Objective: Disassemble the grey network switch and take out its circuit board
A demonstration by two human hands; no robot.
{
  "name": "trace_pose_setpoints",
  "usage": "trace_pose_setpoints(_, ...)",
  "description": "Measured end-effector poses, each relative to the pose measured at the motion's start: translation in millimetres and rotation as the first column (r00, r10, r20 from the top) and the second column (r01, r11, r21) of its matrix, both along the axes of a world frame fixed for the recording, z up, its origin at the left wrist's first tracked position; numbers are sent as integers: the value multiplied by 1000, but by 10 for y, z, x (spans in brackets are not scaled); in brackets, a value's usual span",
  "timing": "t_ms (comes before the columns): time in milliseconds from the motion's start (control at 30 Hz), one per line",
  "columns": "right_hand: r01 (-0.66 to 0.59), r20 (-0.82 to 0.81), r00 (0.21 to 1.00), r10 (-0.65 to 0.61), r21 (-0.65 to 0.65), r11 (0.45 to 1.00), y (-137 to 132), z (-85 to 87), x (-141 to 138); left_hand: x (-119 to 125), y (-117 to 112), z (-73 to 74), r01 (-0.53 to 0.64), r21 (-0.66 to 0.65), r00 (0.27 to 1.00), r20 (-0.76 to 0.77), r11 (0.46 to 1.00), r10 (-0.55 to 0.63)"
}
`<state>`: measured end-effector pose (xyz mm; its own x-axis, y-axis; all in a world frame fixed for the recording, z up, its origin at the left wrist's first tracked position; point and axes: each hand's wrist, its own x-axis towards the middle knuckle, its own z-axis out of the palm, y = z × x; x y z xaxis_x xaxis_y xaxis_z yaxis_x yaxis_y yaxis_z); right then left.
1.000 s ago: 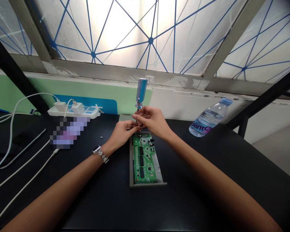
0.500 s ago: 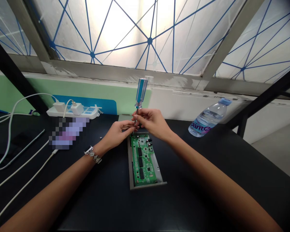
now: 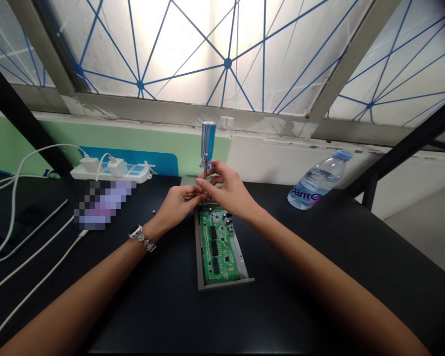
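Observation:
A screwdriver (image 3: pixel 208 141) with a clear and blue handle stands nearly upright over the far left corner of a green circuit board (image 3: pixel 222 247). My right hand (image 3: pixel 230 190) pinches its metal shaft below the handle, between thumb and fingers. At the shaft's lower end, my left hand (image 3: pixel 183 200) has its thumb and fingertips closed around it. The screwdriver's tip is hidden by the fingers and the board's edge, so I cannot tell what it touches. The board lies in a grey metal tray (image 3: pixel 226 286), its far end partly behind my hands.
A small shiny metal piece (image 3: pixel 153 211) lies left of my left hand on the black table (image 3: pixel 144 306). Further left are a white power strip (image 3: pixel 143 172), cables and a blurred-out object (image 3: pixel 106 205). A water bottle (image 3: pixel 317 183) stands at the right, near the wall.
The screwdriver's handle has swung slightly left and is more upright, its blue side turned round. My right fingers have shifted along with it; my left hand has hardly moved.

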<state>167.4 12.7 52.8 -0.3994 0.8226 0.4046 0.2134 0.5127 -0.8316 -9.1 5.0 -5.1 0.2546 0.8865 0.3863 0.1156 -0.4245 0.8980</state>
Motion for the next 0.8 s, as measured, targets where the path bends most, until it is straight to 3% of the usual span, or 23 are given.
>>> trace_pose_setpoints(100, 39, -19, 999, -39, -3, 999, 10, -26, -7, 23, -13, -5, -42, 6, 999, -3, 999, 42)
trace_pose_setpoints(233, -4, -52, 999, 1, -58, 998, 35, -51, 3, 30, -14, 24, -81, 15, 996, -35, 997, 81)
trace_pose_setpoints(367, -12, -64, 998, 9, -60, 998, 36, -45, 10, -27, -53, 44, -84, 85, 956, -273, 993, 105)
trace_pose_setpoints(467, -11, -43, 999, 9, -41, 999, 36, -39, 12, -62, -136, -3, 3, 53, 860, -509, 999, 25)
trace_pose_setpoints(600, -28, -62, 998, 25, -50, 998, 46, -46, 23, -55, -216, -107, 59, -72, 758, -645, 996, -92)
trace_pose_setpoints(800, -75, -88, 994, 70, -63, 995, 51, -48, 45, -83, -97, -218, 124, -15, 766, -634, 992, -105)
